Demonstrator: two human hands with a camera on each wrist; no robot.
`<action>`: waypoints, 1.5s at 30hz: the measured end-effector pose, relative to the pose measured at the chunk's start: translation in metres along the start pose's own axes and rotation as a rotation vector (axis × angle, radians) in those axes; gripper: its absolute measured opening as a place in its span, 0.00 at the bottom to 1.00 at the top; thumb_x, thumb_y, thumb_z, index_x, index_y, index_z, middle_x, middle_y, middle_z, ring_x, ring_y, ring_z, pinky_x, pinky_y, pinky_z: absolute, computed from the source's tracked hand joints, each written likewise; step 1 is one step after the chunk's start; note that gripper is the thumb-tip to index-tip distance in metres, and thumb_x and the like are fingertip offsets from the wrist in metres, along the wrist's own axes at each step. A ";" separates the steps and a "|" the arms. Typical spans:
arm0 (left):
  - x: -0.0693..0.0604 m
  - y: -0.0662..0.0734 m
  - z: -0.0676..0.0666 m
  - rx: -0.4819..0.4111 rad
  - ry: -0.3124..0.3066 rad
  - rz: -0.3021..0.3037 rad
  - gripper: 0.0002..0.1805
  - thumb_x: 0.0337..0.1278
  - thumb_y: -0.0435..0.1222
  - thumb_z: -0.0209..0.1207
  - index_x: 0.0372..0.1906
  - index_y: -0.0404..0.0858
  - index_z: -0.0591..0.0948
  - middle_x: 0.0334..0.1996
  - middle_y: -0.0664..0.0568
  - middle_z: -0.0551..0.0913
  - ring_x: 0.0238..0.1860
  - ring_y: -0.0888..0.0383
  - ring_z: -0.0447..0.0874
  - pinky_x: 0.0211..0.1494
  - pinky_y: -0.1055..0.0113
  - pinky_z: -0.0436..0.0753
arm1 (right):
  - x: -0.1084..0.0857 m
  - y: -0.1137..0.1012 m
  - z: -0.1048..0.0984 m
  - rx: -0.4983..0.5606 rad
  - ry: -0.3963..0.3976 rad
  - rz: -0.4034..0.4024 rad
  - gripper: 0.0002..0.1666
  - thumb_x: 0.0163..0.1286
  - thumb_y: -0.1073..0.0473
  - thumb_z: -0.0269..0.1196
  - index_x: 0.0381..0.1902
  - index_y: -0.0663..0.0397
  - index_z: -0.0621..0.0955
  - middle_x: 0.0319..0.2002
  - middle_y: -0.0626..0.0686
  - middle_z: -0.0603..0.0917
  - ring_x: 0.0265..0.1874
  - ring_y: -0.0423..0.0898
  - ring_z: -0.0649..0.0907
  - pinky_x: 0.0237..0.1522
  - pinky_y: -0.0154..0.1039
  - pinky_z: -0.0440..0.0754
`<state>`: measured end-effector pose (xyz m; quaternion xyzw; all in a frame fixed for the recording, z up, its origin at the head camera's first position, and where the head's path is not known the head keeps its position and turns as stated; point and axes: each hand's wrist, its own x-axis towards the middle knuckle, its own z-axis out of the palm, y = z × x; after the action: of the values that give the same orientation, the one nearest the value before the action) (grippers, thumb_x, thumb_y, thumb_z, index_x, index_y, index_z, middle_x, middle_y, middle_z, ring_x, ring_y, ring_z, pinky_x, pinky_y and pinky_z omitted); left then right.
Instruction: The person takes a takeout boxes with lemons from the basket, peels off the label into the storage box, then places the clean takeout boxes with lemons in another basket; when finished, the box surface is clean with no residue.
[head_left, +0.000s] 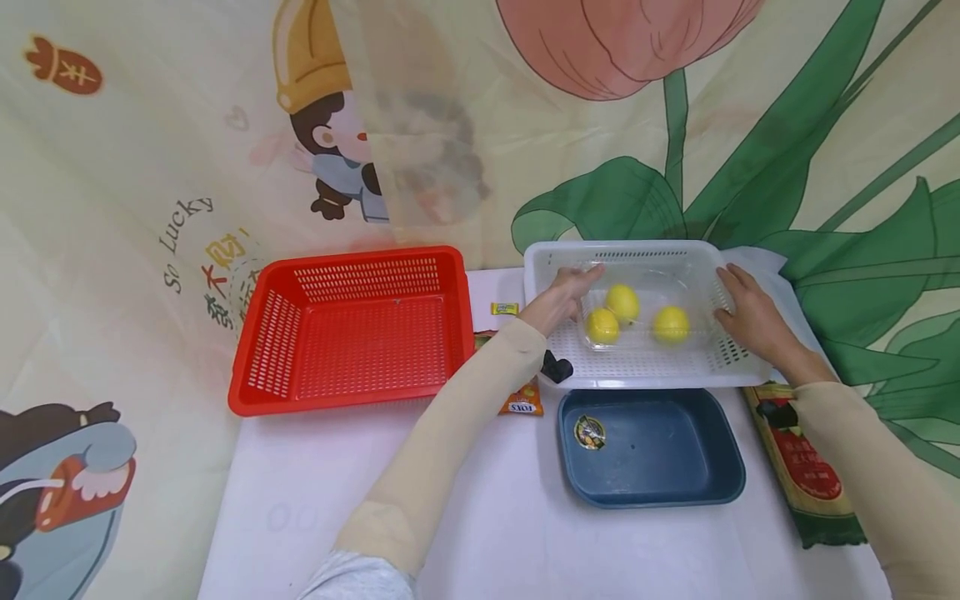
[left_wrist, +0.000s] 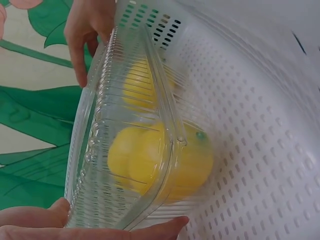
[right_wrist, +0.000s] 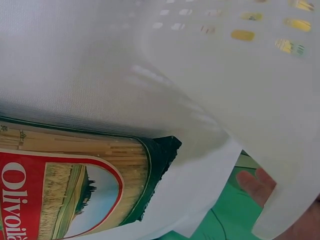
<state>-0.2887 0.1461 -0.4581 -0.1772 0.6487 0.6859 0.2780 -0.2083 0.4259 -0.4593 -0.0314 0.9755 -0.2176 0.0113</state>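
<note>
Inside the white basket [head_left: 660,368] is a clear plastic container [left_wrist: 172,142], with three yellow lemons [head_left: 671,324] showing through its ribbed walls. At the container's left end my left hand [head_left: 562,296] holds it, the thumb and a finger along its edges in the left wrist view. My right hand [head_left: 757,321] lies over the basket's right rim with fingers extended and spread. Some right fingertips [right_wrist: 255,185] show beyond the white rim in the right wrist view; whether they touch the container is hidden.
A red basket [head_left: 371,350] stands at left and a blue tray [head_left: 652,458] in front. A noodle packet [head_left: 810,467] lies at right. Between the baskets are a small yellow packet [head_left: 504,308], an orange packet [head_left: 522,400] and a black object [head_left: 557,367]. Patterned cloth hangs behind.
</note>
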 end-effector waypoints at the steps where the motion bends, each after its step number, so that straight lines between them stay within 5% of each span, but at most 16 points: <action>1: -0.001 0.000 0.000 -0.007 0.002 0.001 0.39 0.66 0.50 0.64 0.75 0.39 0.65 0.71 0.42 0.70 0.74 0.43 0.66 0.73 0.33 0.64 | 0.000 -0.001 0.000 0.001 -0.003 0.003 0.46 0.69 0.75 0.59 0.78 0.71 0.49 0.78 0.75 0.46 0.68 0.81 0.61 0.62 0.76 0.63; 10: -0.005 -0.002 -0.006 -0.005 0.022 0.019 0.35 0.67 0.48 0.64 0.71 0.32 0.70 0.64 0.42 0.77 0.64 0.46 0.76 0.72 0.40 0.71 | 0.001 -0.006 0.005 0.018 -0.012 0.010 0.47 0.69 0.74 0.59 0.79 0.70 0.49 0.78 0.74 0.44 0.69 0.81 0.61 0.63 0.76 0.63; 16: -0.004 0.002 -0.013 0.094 0.046 -0.029 0.34 0.66 0.53 0.63 0.65 0.32 0.73 0.57 0.44 0.79 0.63 0.47 0.78 0.72 0.47 0.73 | 0.002 -0.007 0.007 0.015 -0.009 0.005 0.47 0.70 0.74 0.59 0.79 0.70 0.48 0.78 0.74 0.44 0.69 0.81 0.60 0.63 0.76 0.62; 24: -0.016 0.018 -0.019 0.219 0.060 0.017 0.42 0.69 0.56 0.58 0.75 0.33 0.63 0.66 0.44 0.74 0.69 0.51 0.72 0.76 0.58 0.69 | 0.004 -0.009 0.007 0.014 0.000 -0.002 0.47 0.69 0.74 0.59 0.78 0.71 0.49 0.78 0.75 0.44 0.70 0.80 0.59 0.64 0.76 0.61; 29: -0.030 0.032 -0.018 0.299 0.089 0.055 0.50 0.69 0.60 0.55 0.81 0.36 0.50 0.79 0.45 0.58 0.77 0.52 0.60 0.79 0.60 0.62 | 0.003 -0.007 0.007 0.013 0.012 -0.015 0.46 0.69 0.75 0.59 0.78 0.72 0.49 0.78 0.75 0.45 0.70 0.80 0.59 0.65 0.76 0.61; 36: -0.060 0.051 -0.022 0.335 0.111 0.128 0.49 0.70 0.61 0.52 0.81 0.38 0.49 0.78 0.43 0.58 0.77 0.49 0.59 0.78 0.54 0.64 | 0.003 -0.006 0.007 0.006 0.005 -0.014 0.46 0.69 0.74 0.59 0.78 0.72 0.49 0.78 0.76 0.45 0.69 0.80 0.59 0.65 0.76 0.60; 45: -0.100 0.062 -0.045 0.283 -0.029 0.264 0.48 0.71 0.58 0.53 0.82 0.39 0.46 0.81 0.47 0.52 0.81 0.50 0.51 0.82 0.54 0.57 | 0.001 -0.005 -0.002 0.012 -0.056 0.039 0.43 0.76 0.63 0.54 0.79 0.69 0.46 0.79 0.74 0.40 0.71 0.81 0.56 0.64 0.79 0.58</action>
<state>-0.2537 0.0862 -0.3533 -0.0399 0.7524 0.6207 0.2171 -0.2095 0.4221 -0.4556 -0.0185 0.9739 -0.2221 0.0433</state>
